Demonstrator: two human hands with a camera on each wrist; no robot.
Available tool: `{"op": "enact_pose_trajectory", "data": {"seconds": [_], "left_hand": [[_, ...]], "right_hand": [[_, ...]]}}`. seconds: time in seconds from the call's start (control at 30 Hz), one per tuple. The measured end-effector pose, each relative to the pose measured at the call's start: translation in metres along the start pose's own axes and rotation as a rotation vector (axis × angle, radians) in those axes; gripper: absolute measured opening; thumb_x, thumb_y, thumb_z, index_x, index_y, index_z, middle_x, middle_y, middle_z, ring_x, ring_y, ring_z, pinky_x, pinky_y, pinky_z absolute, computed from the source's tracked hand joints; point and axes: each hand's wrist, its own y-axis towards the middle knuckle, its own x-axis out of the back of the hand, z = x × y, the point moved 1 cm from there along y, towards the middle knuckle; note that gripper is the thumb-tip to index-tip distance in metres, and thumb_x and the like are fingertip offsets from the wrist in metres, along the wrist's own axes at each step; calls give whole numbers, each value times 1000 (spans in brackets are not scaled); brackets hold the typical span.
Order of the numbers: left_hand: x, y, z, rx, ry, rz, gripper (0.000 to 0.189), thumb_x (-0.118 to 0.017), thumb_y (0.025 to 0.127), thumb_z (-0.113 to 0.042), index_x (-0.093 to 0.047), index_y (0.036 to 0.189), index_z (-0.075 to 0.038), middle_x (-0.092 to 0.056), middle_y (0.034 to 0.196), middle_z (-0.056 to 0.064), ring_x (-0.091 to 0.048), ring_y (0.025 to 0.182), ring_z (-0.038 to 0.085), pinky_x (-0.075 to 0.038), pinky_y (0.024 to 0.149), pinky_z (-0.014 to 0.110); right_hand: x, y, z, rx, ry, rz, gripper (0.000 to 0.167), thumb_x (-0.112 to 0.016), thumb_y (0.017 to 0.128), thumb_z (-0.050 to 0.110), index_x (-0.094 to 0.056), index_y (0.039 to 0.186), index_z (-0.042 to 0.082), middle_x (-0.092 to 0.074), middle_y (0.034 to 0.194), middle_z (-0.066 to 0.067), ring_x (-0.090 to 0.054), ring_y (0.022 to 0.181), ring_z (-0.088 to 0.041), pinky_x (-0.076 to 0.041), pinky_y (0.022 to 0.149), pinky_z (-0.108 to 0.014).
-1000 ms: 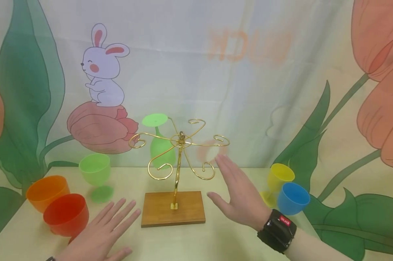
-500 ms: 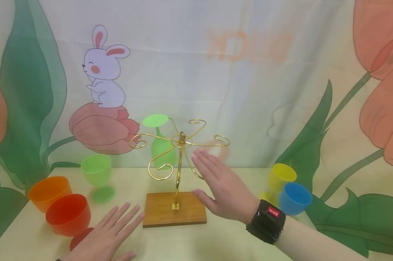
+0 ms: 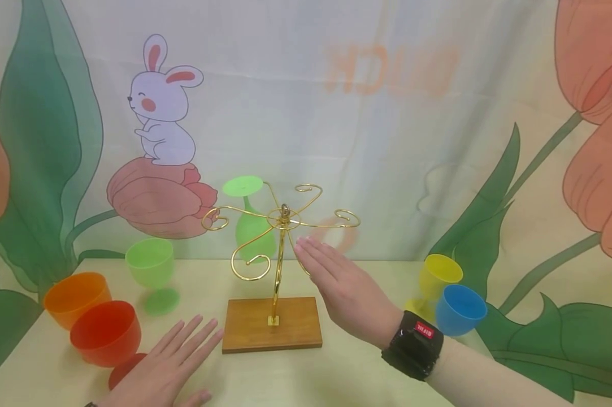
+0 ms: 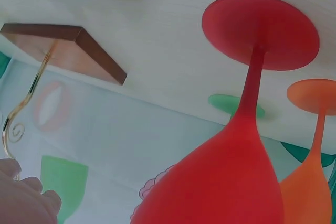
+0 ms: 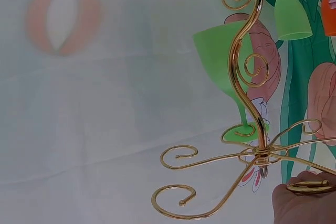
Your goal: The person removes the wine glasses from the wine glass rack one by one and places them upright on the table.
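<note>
A gold wire goblet rack [image 3: 277, 277] stands on a wooden base [image 3: 244, 333], and a green goblet [image 3: 255, 234] hangs upside down from its rear left hook. My right hand [image 3: 348, 294] overlaps the front right hook with its fingers straight; in the right wrist view a gold curl [image 5: 310, 186] lies right at the fingers. The thumb is hidden in the head view. Low over the table, my left hand [image 3: 165, 362] is spread flat and holds nothing. It covers part of the foot of a red goblet [image 3: 104, 333].
An orange goblet [image 3: 77, 297] and another green goblet [image 3: 150, 265] stand on the left of the table [image 3: 265, 381]. On the right are a yellow goblet [image 3: 440, 277] and a blue one [image 3: 460, 311]. Behind hangs a printed curtain [image 3: 265, 102].
My right hand has moved left from beside the rack to its front right hook, and its thumb has gone out of sight. My left hand and the goblets have hardly moved.
</note>
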Motion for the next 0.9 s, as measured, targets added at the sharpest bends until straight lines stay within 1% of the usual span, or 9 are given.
{"op": "enact_pose_trajectory", "data": {"seconds": [0.13, 0.2, 0.3, 0.4, 0.53, 0.63, 0.73, 0.8, 0.9], "left_hand": [[18, 5, 4, 1, 27, -128, 91, -42, 84, -77, -8, 156, -32, -9, 161, -10, -8, 147, 21, 12, 113, 24], [34, 9, 7, 8, 37, -201, 93, -46, 86, -73, -6, 157, -27, -7, 162, -6, -7, 147, 22, 5, 116, 30], [66, 20, 15, 43, 10, -292, 99, -58, 87, -62, -1, 157, -22, -3, 162, -2, -5, 147, 24, -3, 118, 39], [100, 41, 27, 31, 1, -399, 105, -68, 85, -46, 2, 156, -15, 0, 162, 5, -4, 147, 27, -8, 117, 45], [132, 89, 44, -64, 13, -510, 102, -70, 83, -26, -1, 155, -4, -3, 161, 14, -4, 147, 32, -9, 117, 47], [144, 127, 60, -129, -1, -545, 91, -68, 87, -18, -9, 153, 3, -13, 158, 22, -9, 146, 34, -11, 117, 47], [149, 159, 75, -189, 7, -532, 80, -66, 89, -12, -18, 150, 7, -24, 154, 26, -17, 144, 37, -15, 117, 46], [153, 172, 83, -238, 38, -502, 78, -68, 86, -8, -24, 149, 6, -30, 151, 26, -24, 142, 38, -17, 116, 45], [159, 185, 89, -303, 74, -443, 77, -66, 85, -4, -27, 151, 0, -34, 151, 21, -29, 140, 35, -20, 116, 44]], "right_hand": [[0, 0, 0, -4, 2, 1, 67, -55, 85, -14, -33, 147, -4, -37, 151, -14, -32, 140, -25, -28, 113, -38], [0, 0, 1, -7, 3, 1, 67, -55, 84, -14, -33, 147, -4, -37, 151, -14, -32, 140, -25, -28, 113, -37], [0, 0, 1, -10, 3, 3, 68, -55, 84, -14, -33, 147, -3, -37, 151, -14, -33, 140, -25, -28, 113, -37], [0, 0, 1, -10, 5, 3, 68, -55, 84, -15, -33, 147, -3, -38, 151, -14, -33, 140, -25, -28, 113, -37], [2, -6, -3, -14, 0, -12, 65, -55, 84, -15, -36, 146, -4, -41, 148, -15, -35, 139, -26, -29, 112, -37], [1, -7, -4, -15, 7, -22, 64, -55, 85, -15, -38, 145, -3, -44, 146, -16, -36, 138, -27, -29, 112, -38], [0, -6, -4, -20, 14, -17, 64, -55, 86, -14, -37, 146, -2, -44, 146, -15, -35, 138, -26, -29, 113, -37], [-1, -5, -4, -16, 7, -12, 64, -56, 86, -13, -36, 146, -1, -44, 146, -15, -35, 139, -25, -29, 113, -37], [-1, -5, -4, -9, -8, -12, 65, -56, 86, -12, -35, 147, -1, -43, 147, -14, -34, 139, -24, -29, 113, -37]]}}
